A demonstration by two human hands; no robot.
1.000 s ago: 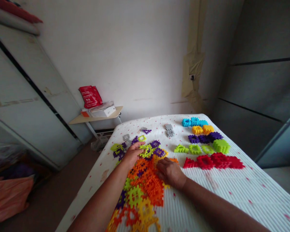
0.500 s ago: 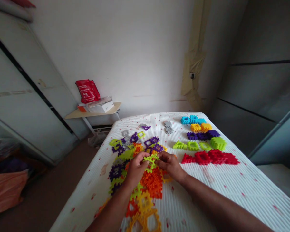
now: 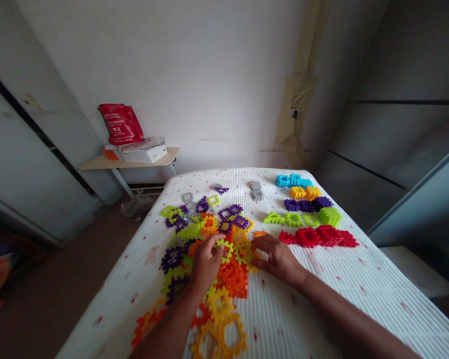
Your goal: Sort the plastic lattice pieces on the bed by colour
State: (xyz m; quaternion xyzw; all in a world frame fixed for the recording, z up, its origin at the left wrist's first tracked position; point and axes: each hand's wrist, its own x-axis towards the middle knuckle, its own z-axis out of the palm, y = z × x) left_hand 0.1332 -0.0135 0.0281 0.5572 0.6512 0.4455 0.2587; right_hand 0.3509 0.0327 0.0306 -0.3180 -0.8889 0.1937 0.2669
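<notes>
My left hand [image 3: 207,262] pinches a light-green toothed interlocking tile [image 3: 228,249] with a hollow centre, above the heap. My right hand [image 3: 275,257] is just to the right, its thumb and fingers curled on the edge of a second light-green tile [image 3: 243,255], partly blurred against the yellow pieces. A gap shows between the two tiles. Below them lie orange tiles [image 3: 234,279], loosely stacked. Purple tiles [image 3: 174,257] and more green tiles [image 3: 190,231] spread to the left, and yellow frame-shaped tiles [image 3: 234,339] lie nearest me.
On the bed's white spotted cover [image 3: 303,309], sorted rows stand at right: red tiles [image 3: 325,236], green tiles [image 3: 330,217], purple tiles [image 3: 307,205], yellow tiles [image 3: 305,193] and blue tiles [image 3: 294,180]. Grey tiles [image 3: 256,191] stand at the back. A side table [image 3: 97,162] holds a red bag [image 3: 120,123].
The green tiles held together between both hands have come apart. My right hand has moved slightly right, away from the left. The view has shifted a little.
</notes>
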